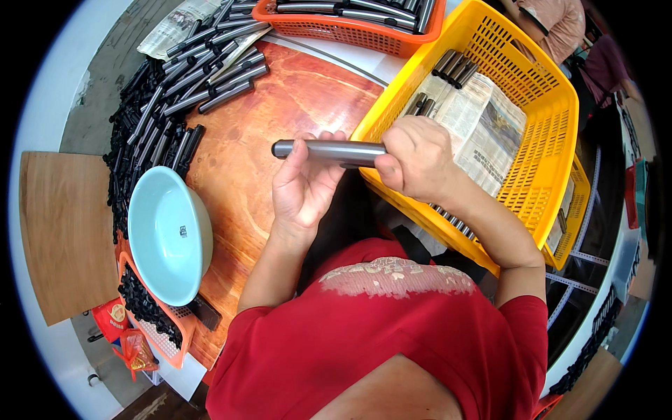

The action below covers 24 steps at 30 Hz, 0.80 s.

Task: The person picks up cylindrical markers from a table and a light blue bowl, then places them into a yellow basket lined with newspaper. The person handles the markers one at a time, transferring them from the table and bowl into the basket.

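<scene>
A dark grey metal tube (332, 152) with a black cap on its left end lies level between my hands. My left hand (301, 183), palm up, supports it with the thumb in front and the fingers behind. Around the tube's right end my right hand (423, 155) is closed, hiding that end. Just right of my hands stands a yellow plastic basket (551, 164), lined with newspaper (486, 129). Several short-looking tubes (455, 68) lie in it at the far left, and more are partly behind my right hand.
On the wood-patterned table (315, 91) a pile of tubes (210, 84) lies far left, beside a heap of black plastic pieces (129, 168). A light blue bowl (159, 238) stands nearer. An orange basket (336, 31) holds tubes at the back. Another person (556, 28) is far right.
</scene>
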{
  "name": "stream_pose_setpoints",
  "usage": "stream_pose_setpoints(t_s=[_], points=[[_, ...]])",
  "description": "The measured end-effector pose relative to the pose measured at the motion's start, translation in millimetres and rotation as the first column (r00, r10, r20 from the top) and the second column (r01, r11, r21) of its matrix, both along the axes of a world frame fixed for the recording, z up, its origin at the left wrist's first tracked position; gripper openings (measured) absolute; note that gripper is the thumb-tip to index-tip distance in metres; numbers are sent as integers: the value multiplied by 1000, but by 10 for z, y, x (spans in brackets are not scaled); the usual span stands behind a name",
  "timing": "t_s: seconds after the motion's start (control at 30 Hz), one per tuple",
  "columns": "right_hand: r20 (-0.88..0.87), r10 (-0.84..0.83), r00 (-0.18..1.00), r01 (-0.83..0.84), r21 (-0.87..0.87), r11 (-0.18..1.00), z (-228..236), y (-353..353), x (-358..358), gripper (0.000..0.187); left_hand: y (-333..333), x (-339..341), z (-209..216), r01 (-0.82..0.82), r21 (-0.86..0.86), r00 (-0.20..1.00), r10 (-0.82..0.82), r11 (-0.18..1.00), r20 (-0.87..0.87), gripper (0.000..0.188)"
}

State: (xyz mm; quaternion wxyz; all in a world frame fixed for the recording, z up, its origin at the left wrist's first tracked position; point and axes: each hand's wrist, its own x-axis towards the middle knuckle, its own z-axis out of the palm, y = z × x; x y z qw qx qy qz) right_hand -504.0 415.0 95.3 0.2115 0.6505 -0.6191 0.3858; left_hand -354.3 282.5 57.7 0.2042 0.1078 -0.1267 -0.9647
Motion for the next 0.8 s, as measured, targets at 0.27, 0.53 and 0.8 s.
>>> stream_pose_setpoints(t_s=[0.27,0.53,0.8], points=[[-241,119,963,-103,80,991,348,543,-99,39,17,232,65,500,-509,866,-412,701,283,29],[66,114,991,-119,82,989,81,817,18,31,295,267,81,351,-913,935,-37,210,351,33],[618,-230,752,34,312,950,-50,971,182,31,381,60,153,259,-959,961,134,-116,243,41]])
